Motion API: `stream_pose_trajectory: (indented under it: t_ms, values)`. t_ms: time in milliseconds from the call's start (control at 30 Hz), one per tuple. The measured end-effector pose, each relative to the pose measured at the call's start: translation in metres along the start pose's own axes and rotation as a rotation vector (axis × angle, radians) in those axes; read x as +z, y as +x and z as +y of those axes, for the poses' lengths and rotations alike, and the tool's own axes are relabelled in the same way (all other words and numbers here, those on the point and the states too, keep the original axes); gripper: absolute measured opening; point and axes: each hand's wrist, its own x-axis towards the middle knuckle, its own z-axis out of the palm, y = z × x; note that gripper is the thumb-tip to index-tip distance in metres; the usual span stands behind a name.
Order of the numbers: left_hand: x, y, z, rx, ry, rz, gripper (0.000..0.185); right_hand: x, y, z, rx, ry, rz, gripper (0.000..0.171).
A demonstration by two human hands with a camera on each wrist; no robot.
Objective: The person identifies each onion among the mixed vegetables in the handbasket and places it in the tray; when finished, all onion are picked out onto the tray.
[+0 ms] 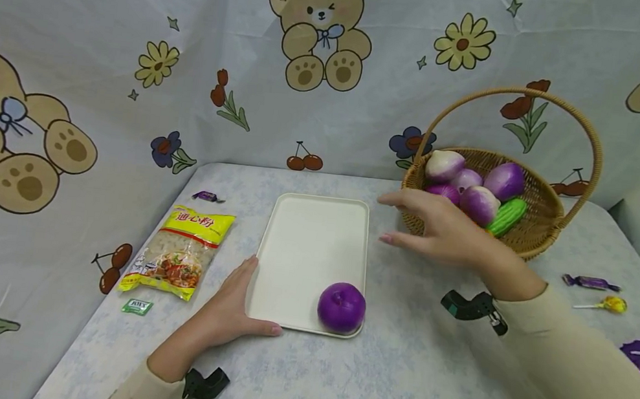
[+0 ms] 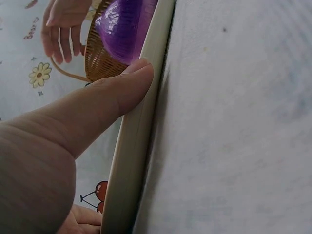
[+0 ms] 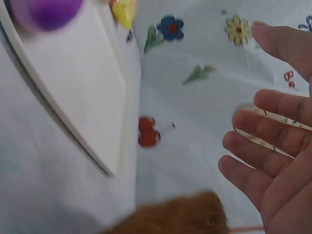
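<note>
Head view: one onion (image 1: pixel 341 306) sits on the tray (image 1: pixel 309 250) while our right hand (image 1: pixel 440 230) hovers empty beside the basket (image 1: pixel 532 238).

We hold the tray steady with our left hand (image 1: pixel 232 310), flat on the table (image 1: pixel 395 376), fingers along the tray's near-left edge and thumb against its near rim; the left wrist view shows the thumb pressed to that rim. Our right hand is open, fingers spread and relaxed, gripping nothing, between tray and basket. We judge the work just begun: one purple onion lies in the tray's near-right corner, and four more onions (image 1: pixel 479 203) plus a green cucumber (image 1: pixel 507 216) wait in the basket. A pasta bag (image 1: pixel 180 251) lies left of the tray, untouched.
</note>
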Motion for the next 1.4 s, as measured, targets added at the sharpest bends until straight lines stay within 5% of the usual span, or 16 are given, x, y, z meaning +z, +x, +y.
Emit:
stream_pose_trajectory:
  t_ms: [367,533,1400]
  values:
    - [0.0,-0.001,0.002,-0.007,-0.005,-0.004,0.149,-0.085,0.029,0.057,0.379,-0.12,-0.103,0.072]
    - [0.0,0.0,0.002,0.002,-0.006,-0.003,0.148,-0.104,0.038,0.081,0.439,-0.187,-0.144,0.08]
    - [0.0,0.001,-0.001,-0.002,-0.01,-0.002,0.151,-0.097,0.042,0.101,0.503,-0.223,-0.226,0.095]
